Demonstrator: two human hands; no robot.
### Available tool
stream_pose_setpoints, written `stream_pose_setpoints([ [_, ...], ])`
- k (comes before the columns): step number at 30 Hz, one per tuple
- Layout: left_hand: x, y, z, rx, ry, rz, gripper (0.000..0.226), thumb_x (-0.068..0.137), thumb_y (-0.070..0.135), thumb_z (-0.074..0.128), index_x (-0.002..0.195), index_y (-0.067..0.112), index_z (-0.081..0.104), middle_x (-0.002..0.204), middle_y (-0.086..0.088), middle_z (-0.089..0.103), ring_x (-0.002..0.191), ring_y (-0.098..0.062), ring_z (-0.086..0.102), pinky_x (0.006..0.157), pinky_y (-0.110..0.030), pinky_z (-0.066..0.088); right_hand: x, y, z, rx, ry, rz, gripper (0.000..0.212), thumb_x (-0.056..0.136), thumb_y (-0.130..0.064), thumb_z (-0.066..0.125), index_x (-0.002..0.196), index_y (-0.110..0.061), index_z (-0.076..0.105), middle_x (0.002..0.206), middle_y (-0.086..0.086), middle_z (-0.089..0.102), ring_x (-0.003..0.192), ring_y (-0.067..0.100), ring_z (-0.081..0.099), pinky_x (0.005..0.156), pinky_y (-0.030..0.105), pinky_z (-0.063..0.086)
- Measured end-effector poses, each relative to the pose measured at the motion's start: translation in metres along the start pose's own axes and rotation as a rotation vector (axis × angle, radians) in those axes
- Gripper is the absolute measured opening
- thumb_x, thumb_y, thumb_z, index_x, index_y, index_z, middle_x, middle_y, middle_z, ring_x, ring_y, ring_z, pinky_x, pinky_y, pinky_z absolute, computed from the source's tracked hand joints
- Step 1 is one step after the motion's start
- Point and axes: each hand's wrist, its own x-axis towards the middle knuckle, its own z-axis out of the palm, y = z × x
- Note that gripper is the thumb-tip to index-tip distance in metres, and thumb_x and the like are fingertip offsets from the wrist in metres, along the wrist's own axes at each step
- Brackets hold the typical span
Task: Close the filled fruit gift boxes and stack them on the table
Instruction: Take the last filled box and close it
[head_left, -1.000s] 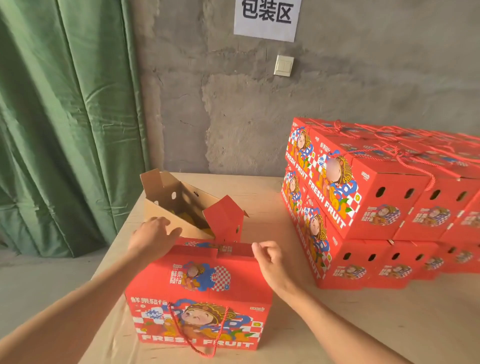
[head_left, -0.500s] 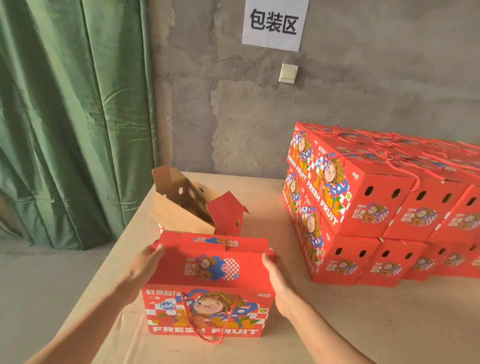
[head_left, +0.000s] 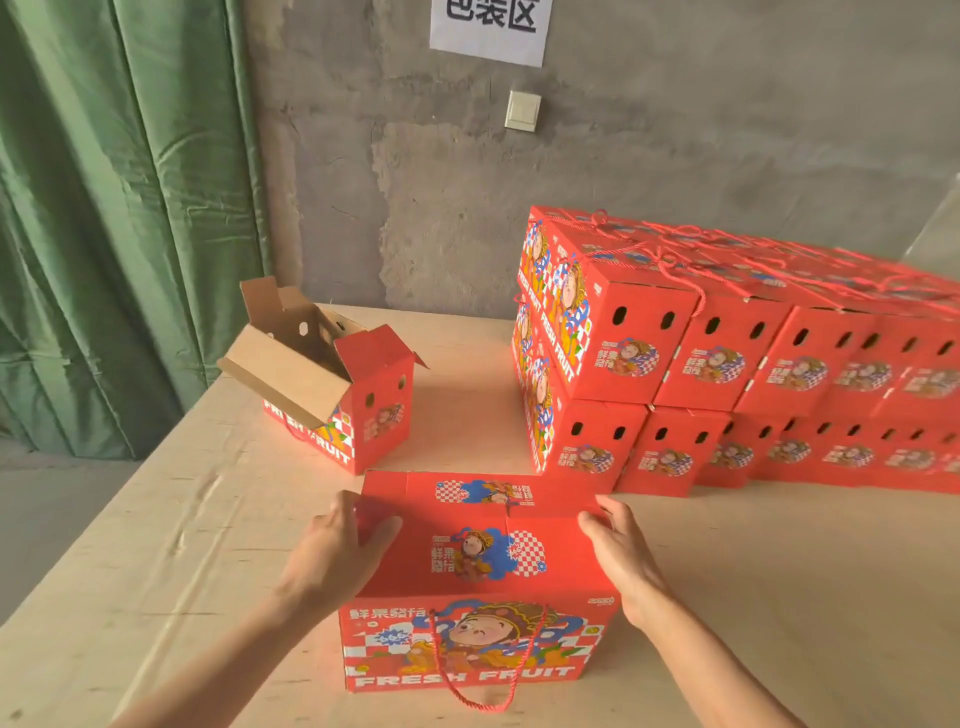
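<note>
The left hand (head_left: 337, 551) curls its fingers (head_left: 345, 506) round the left end of the closed gift box (head_left: 478, 561), thumb lying on the lid. The right hand (head_left: 623, 561) presses nearly straight fingers flat against the right end, its thumb just over the top edge. The box is glossy red printed cardboard, rectangular, its flaps folded shut, with a cartoon figure, a checkered pattern and "FRESH FRUIT" on the front. A twisted red rope handle (head_left: 483, 701) hangs in a loop down that face. It sits at the near edge of the pale, wood-grained counter (head_left: 182, 519). Behind it stands an open box (head_left: 363, 405) showing brown corrugated flaps; to the right, a two-tier stack of closed boxes (head_left: 727, 364) with oval vent holes.
</note>
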Motion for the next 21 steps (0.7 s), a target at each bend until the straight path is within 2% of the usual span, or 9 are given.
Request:
stream_pose_setpoints([
  [2,-0.016,0.01,0.013,0.006,-0.017,0.014,0.04,0.088,0.044,0.058,0.11,0.013,0.048,0.076,0.012,0.056,0.058,0.007,0.05,0.04,-0.008,0.037,-0.009,0.011,-0.026,-0.032,0.008,0.008,0.045,0.097,-0.026,0.048,0.14,-0.018,0.036,0.138,0.004,0.047,0.106,0.015,0.045,0.088,0.027,0.036],
  [4,-0.027,0.02,0.02,0.013,-0.044,0.007,0.047,0.087,0.049,0.055,0.114,0.011,0.048,0.091,-0.001,0.066,0.065,-0.004,0.057,0.046,-0.009,0.04,-0.016,0.02,-0.048,-0.119,0.014,0.022,0.044,0.096,-0.027,0.048,0.138,-0.017,0.039,0.139,0.005,0.048,0.115,0.02,0.048,0.094,0.031,0.039],
  [6,-0.03,0.029,0.025,0.079,-0.019,0.015,0.058,0.088,0.054,0.049,0.124,0.008,0.043,0.118,-0.012,0.062,0.093,-0.02,0.062,0.072,-0.026,0.05,-0.022,0.024,-0.062,-0.299,0.046,-0.036,0.048,0.095,-0.029,0.049,0.14,-0.016,0.037,0.142,0.005,0.045,0.126,0.023,0.045,0.1,0.032,0.036],
  [7,-0.031,0.036,0.03,0.152,0.028,0.038,0.065,0.088,0.056,0.046,0.132,0.008,0.038,0.134,-0.013,0.052,0.114,-0.024,0.055,0.092,-0.034,0.046,-0.026,0.024,-0.067,-0.403,0.087,-0.133,0.05,0.095,-0.029,0.05,0.141,-0.015,0.035,0.144,0.005,0.043,0.13,0.022,0.042,0.103,0.031,0.033],
  [9,-0.033,0.049,0.035,0.298,0.075,0.148,0.07,0.09,0.061,0.035,0.144,0.017,0.028,0.155,-0.003,0.023,0.142,-0.021,0.022,0.116,-0.043,0.014,-0.031,0.019,-0.064,-0.591,0.143,-0.41,0.051,0.095,-0.031,0.049,0.142,-0.015,0.035,0.146,0.004,0.039,0.136,0.02,0.034,0.11,0.03,0.025],
  [11,-0.037,0.06,0.045,0.424,-0.007,0.288,0.066,0.091,0.063,0.02,0.147,0.028,0.024,0.158,0.008,0.009,0.146,-0.013,0.001,0.114,-0.043,-0.012,-0.033,0.017,-0.054,-0.757,0.083,-0.569,0.048,0.098,-0.039,0.039,0.143,-0.025,0.034,0.153,0.0,0.027,0.143,0.016,0.019,0.116,0.033,0.009],
  [12,-0.041,0.062,0.05,0.471,-0.061,0.329,0.064,0.091,0.062,0.015,0.147,0.032,0.023,0.158,0.011,0.009,0.146,-0.011,-0.002,0.113,-0.042,-0.015,-0.033,0.018,-0.048,-0.811,0.033,-0.582,0.046,0.099,-0.044,0.033,0.144,-0.031,0.032,0.156,-0.003,0.02,0.145,0.015,0.011,0.117,0.034,0.002],
  [16,-0.049,0.054,0.063,0.513,-0.124,0.337,0.062,0.094,0.06,0.013,0.149,0.033,0.017,0.157,0.014,0.01,0.146,-0.009,0.001,0.118,-0.036,-0.002,-0.03,0.035,-0.031,-0.906,-0.013,-0.544,0.045,0.099,-0.05,0.022,0.143,-0.043,0.028,0.157,-0.011,0.014,0.145,0.011,0.007,0.116,0.037,-0.003],
  [21,-0.047,0.053,0.067,0.511,-0.08,0.336,0.074,0.087,0.066,0.001,0.148,0.029,0.024,0.156,0.012,0.017,0.146,-0.012,0.007,0.118,-0.038,-0.001,-0.029,0.043,-0.029,-0.865,0.062,-0.589,0.044,0.097,-0.051,0.028,0.139,-0.043,0.037,0.153,-0.014,0.026,0.142,0.008,0.016,0.116,0.033,-0.002],
])
